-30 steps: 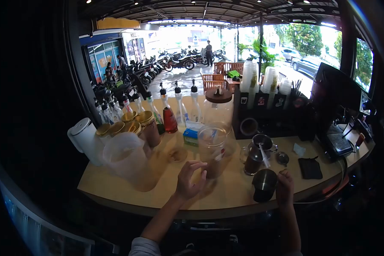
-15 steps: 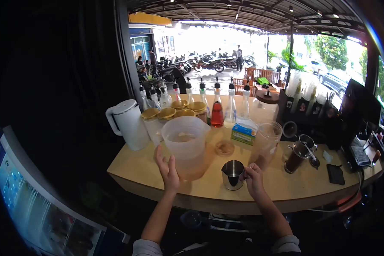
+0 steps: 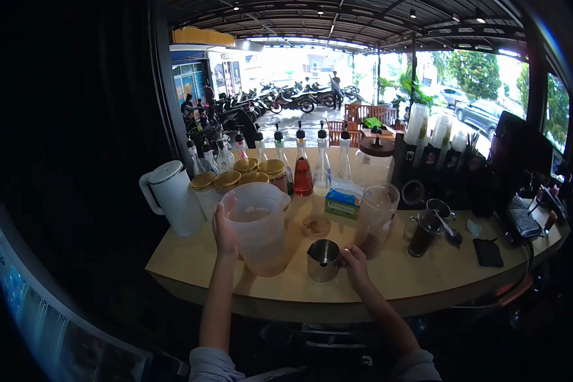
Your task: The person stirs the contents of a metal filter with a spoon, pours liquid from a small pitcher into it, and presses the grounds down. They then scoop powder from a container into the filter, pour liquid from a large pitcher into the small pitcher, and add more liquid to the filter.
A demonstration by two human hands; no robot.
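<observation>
My left hand (image 3: 224,230) is at the left side of a large translucent plastic pitcher (image 3: 261,232), its fingers wrapped round the handle side and partly hidden by the wall. Some pale liquid shows low in the pitcher, and its spout points right. My right hand (image 3: 354,260) grips the handle of a small stainless steel milk jug (image 3: 323,264), which is upright at the counter's front. Between the two vessels and farther back lies a round lid (image 3: 316,226). Just behind my right hand stands a tall clear jar (image 3: 377,223) with brown contents at its bottom.
A white jug (image 3: 175,200) and gold-lidded jars (image 3: 227,181) stand at the left. Pump bottles (image 3: 303,172) line the back beside a blue-green box (image 3: 342,205). Rightward are a glass of dark liquid (image 3: 421,239), a black cloth (image 3: 488,253) and stacked cups (image 3: 417,124).
My left hand has gone from open beside the plastic pitcher to up against its handle side. The steel jug remains in my right hand. The whole view has shifted slightly.
</observation>
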